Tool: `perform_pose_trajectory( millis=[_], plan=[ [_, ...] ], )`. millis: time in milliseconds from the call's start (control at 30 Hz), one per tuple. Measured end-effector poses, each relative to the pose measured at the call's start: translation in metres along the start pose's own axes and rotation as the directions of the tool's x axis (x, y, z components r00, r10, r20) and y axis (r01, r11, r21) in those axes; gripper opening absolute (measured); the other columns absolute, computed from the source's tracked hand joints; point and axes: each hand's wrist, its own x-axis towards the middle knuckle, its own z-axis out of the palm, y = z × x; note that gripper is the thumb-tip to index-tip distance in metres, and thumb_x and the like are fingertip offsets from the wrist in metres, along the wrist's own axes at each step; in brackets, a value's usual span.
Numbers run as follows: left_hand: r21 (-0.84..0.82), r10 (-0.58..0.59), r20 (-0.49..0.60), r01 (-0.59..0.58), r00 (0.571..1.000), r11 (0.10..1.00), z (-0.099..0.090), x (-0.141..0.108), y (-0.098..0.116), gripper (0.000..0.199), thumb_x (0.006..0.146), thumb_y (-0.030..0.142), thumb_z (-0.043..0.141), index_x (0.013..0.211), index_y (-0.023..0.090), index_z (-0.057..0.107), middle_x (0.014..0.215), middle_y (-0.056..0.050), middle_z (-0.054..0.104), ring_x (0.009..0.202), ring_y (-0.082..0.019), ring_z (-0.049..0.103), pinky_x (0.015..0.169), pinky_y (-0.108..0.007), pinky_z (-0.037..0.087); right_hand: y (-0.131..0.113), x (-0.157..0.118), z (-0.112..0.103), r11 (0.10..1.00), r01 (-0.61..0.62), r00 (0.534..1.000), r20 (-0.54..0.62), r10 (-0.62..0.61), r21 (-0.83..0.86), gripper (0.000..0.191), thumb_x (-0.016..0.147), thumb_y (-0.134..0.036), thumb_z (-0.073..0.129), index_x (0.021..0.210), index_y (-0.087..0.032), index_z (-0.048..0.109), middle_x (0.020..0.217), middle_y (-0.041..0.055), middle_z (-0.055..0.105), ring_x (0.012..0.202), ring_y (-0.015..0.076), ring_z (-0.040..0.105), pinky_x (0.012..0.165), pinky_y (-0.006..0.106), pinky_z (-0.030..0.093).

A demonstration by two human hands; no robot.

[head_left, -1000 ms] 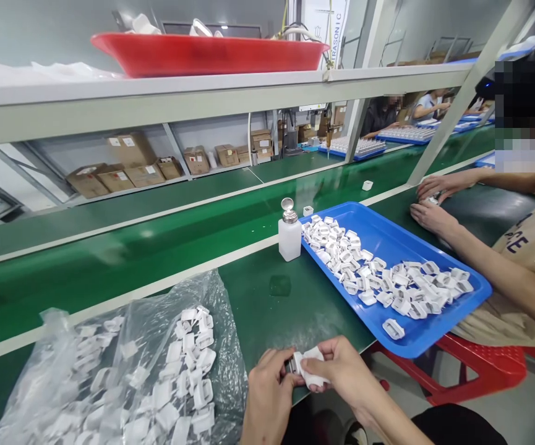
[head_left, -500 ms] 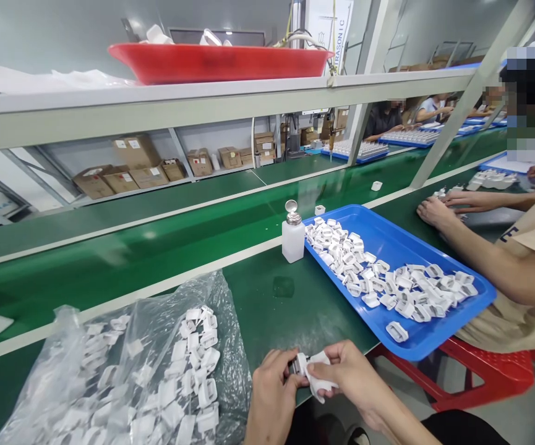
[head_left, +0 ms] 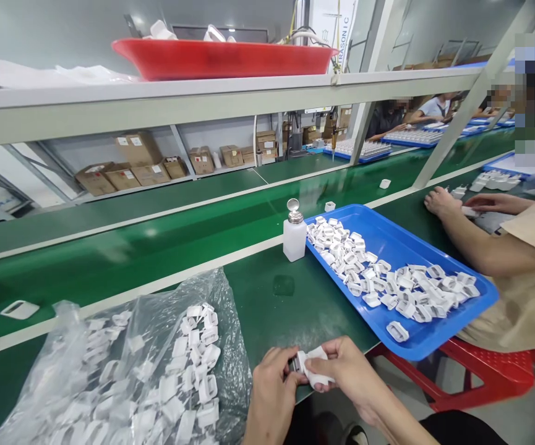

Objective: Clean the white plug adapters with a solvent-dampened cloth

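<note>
Low at the bench's front edge, my left hand [head_left: 271, 386] pinches a small white plastic housing [head_left: 300, 361] between thumb and fingers. A white cloth [head_left: 318, 369] is bunched in my right hand [head_left: 349, 374], its thumb pressing the cloth against the housing. The fingers partly cover the housing, so its far side is hidden. Left of my hands lies a clear plastic bag [head_left: 232, 346] with many similar white housings [head_left: 172, 408] in it. To the right, a blue tray [head_left: 415, 247] holds a heap of white housings [head_left: 415, 290].
A white pump bottle [head_left: 294, 240] with its metal lid up stands beside the tray. Behind runs a green conveyor belt [head_left: 156, 228] carrying a few loose white pieces. Overhead, a red tray [head_left: 225, 60] sits on a shelf. A co-worker's arm [head_left: 475, 235] is at right, near a red stool [head_left: 490, 371].
The cloth's hanging end has been gathered up in my right hand against the housing. Loose pieces on the belt have shifted right. The co-worker's hands have moved slightly.
</note>
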Motion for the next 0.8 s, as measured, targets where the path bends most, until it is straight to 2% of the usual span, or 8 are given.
perform_pose_trajectory(
  millis=[500, 700, 800],
  plan=[
    [0.01, 0.0, -0.007, 0.0, 1.0, 1.0, -0.0003, 0.0005, 0.0007, 0.043, 0.068, 0.006, 0.062, 0.104, 0.019, 0.081, 0.076, -0.002, 0.065, 0.068, -0.018, 0.057, 0.07, -0.03, 0.048, 0.0013, -0.0014, -0.0013, 1.0, 0.008, 1.0, -0.004, -0.009, -0.018, 0.033, 0.061, -0.042, 0.086, 0.067, -0.011, 0.075, 0.06, 0.0058, 0.07, 0.049, 0.0121, 0.057, 0.05, 0.025, 0.041],
    [0.017, 0.002, -0.002, -0.002, 1.0, 1.0, -0.0005, 0.0013, -0.0005, 0.043, 0.068, 0.006, 0.062, 0.105, 0.018, 0.081, 0.076, -0.002, 0.064, 0.069, -0.018, 0.057, 0.07, -0.03, 0.047, 0.0038, 0.0034, 0.0014, 0.999, 0.034, 0.999, -0.015, -0.034, -0.018, 0.027, 0.063, -0.037, 0.082, 0.065, -0.011, 0.074, 0.057, 0.0049, 0.069, 0.048, 0.0123, 0.057, 0.05, 0.025, 0.039],
    [0.028, 0.01, -0.008, -0.009, 1.0, 1.0, -0.0012, 0.0011, 0.0001, 0.041, 0.07, 0.007, 0.064, 0.105, 0.019, 0.081, 0.074, -0.001, 0.062, 0.069, -0.018, 0.058, 0.069, -0.03, 0.047, 0.0013, 0.0028, -0.0039, 0.997, 0.061, 0.997, -0.045, -0.063, -0.038, 0.025, 0.063, -0.035, 0.081, 0.064, -0.011, 0.073, 0.056, 0.0052, 0.068, 0.047, 0.0137, 0.057, 0.049, 0.026, 0.038]
  ],
)
